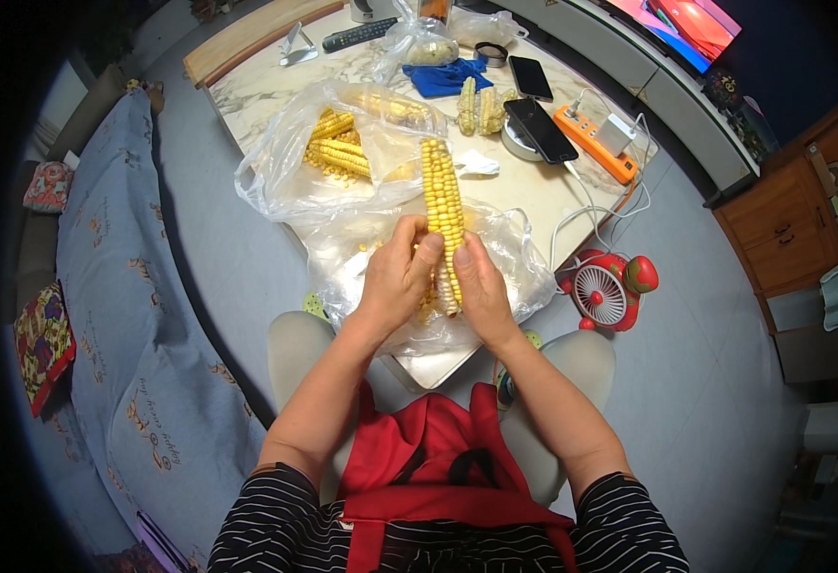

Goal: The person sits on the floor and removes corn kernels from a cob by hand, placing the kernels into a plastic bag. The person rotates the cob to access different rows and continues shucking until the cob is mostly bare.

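Observation:
Both hands grip one yellow corn cob point(443, 193), which points away from me over the near corner of the table. My left hand point(402, 276) holds its lower left side, thumb on the kernels. On the lower right side is my right hand point(482, 288), its thumb also pressed to the cob. Kernels are gone from a pale strip near the lower end. Beneath the hands a clear plastic bag point(512, 247) lies spread, with loose kernels in it. Farther left, an open plastic bag point(269, 183) holds several yellow cobs point(344, 156) and loose kernels. Stripped cobs point(487, 109) stand beyond.
Two phones point(542, 130), an orange power strip point(594, 143) with white cables, a blue cloth point(447, 77), a tape roll point(490, 54) and a remote control point(359, 34) lie on the marble-patterned table point(247, 93). A red fan point(600, 290) is right of it, a covered sofa point(125, 286) left.

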`<state>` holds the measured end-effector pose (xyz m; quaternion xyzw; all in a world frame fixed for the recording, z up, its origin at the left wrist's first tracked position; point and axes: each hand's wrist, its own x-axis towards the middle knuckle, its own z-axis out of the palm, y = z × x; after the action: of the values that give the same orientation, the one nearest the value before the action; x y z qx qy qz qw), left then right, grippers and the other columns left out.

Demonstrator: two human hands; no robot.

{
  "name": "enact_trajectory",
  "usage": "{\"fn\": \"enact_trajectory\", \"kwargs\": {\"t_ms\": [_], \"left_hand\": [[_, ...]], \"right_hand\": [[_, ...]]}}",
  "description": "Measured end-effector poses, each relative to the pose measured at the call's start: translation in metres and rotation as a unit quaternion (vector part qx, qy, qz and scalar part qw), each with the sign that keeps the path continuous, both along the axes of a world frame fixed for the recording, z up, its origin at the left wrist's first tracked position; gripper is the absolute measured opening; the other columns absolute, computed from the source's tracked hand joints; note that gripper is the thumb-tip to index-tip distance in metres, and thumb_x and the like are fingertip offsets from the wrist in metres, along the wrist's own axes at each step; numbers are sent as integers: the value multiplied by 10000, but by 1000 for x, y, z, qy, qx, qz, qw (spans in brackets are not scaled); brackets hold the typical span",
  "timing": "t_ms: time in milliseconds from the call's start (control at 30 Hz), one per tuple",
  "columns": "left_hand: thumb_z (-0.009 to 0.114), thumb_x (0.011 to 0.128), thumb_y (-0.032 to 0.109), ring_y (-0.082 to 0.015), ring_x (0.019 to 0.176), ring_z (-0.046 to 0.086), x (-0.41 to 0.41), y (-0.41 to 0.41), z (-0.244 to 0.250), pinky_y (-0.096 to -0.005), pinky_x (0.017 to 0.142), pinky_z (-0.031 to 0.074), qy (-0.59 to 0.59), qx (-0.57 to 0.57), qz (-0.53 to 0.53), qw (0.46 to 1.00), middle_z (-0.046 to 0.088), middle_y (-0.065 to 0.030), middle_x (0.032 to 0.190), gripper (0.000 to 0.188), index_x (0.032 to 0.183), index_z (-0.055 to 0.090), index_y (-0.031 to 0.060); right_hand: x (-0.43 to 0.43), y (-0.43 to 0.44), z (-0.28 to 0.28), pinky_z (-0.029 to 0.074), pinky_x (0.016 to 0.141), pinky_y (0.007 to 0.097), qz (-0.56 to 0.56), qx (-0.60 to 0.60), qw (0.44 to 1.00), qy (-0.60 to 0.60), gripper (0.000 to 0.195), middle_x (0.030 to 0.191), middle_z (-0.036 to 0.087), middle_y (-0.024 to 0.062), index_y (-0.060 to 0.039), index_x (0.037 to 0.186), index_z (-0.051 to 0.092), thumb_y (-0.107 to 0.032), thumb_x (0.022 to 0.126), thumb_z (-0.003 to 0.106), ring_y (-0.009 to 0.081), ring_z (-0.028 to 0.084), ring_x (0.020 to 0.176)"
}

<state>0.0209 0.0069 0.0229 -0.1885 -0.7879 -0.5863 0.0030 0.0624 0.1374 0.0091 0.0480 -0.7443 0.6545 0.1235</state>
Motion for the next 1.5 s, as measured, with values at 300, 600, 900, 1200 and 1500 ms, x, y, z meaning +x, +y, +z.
{"fn": "enact_trajectory", "kwargs": {"t_ms": [300, 600, 900, 1200, 1500], "left_hand": [[531, 915, 404, -240, 555, 566, 3, 3, -5, -335, 518, 434, -31, -7, 20, 999, 554, -105, 628, 376, 891, 475, 33], [442, 960, 320, -382, 600, 559, 4, 6, -5, -433, 523, 422, 105, -47, 27, 993, 553, -189, 668, 297, 858, 471, 42], [438, 953, 232, -394, 599, 560, 3, 2, -9, -447, 524, 442, 175, -102, 36, 979, 546, -196, 675, 233, 836, 473, 34], [470, 931, 188, -395, 628, 561, 0, 0, -5, -446, 560, 434, 72, -78, 11, 994, 548, -212, 692, 178, 839, 477, 36], [483, 937, 224, -303, 763, 612, 1, -5, -1, -368, 659, 498, 111, -40, 15, 993, 590, -182, 947, 235, 1041, 538, 20]], "right_hand": [[7, -2, 7, 477, 698, 325, 8, 36, 999, 5, 403, 843, 636, 136, -27, 1177, 443, -375, 983, 377, 246, 643, 791], [9, -1, 7, 432, 829, 328, 7, 14, 1000, -27, 421, 1034, 588, 178, -5, 1200, 452, -361, 989, 375, 253, 580, 958], [11, 9, 1, 429, 677, 221, 112, -196, 958, -177, 420, 907, 572, 57, -15, 1177, 469, -378, 992, 368, 103, 547, 776], [3, 5, -1, 436, 681, 227, 43, -94, 991, -86, 418, 909, 570, 46, -32, 1159, 484, -395, 990, 365, 92, 535, 783], [1, 12, 7, 452, 770, 277, 7, -47, 997, -56, 437, 984, 610, 110, -30, 1187, 477, -403, 980, 385, 156, 586, 891]]}}
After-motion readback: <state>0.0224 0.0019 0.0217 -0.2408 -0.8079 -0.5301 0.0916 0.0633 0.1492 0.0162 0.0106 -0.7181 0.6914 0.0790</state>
